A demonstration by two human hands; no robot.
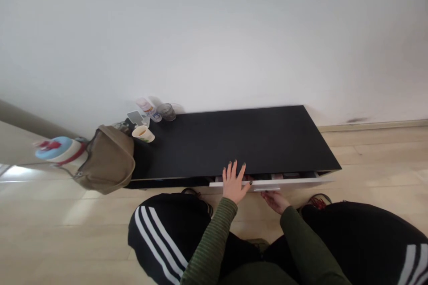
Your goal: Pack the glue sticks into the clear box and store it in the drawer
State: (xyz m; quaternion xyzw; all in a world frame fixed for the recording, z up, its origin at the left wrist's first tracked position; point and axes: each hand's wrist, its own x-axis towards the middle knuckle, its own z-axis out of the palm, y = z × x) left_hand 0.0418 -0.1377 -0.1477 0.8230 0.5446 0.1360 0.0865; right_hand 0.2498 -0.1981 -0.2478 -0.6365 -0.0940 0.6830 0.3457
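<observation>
A low black cabinet [234, 142] stands against the wall, its white drawer front [284, 182] pulled slightly outward. My left hand [234, 182] rests flat with spread fingers at the left end of that drawer front, against the cabinet's edge. My right hand [274, 201] sits below the drawer front, its fingers curled up under a slim metal handle [266, 189]. Reddish and pale items [277, 177] show in the narrow gap of the drawer, and most of its contents are hidden.
At the cabinet's left end stand a paper cup [143, 133], a glass tumbler [166, 111], and a phone [135, 118]. A khaki bag [107, 160] leans there beside a blue-and-white object [56, 150]. My black striped trousers [160, 236] fill the foreground. Red-laced footwear [317, 201] lies on the wooden floor.
</observation>
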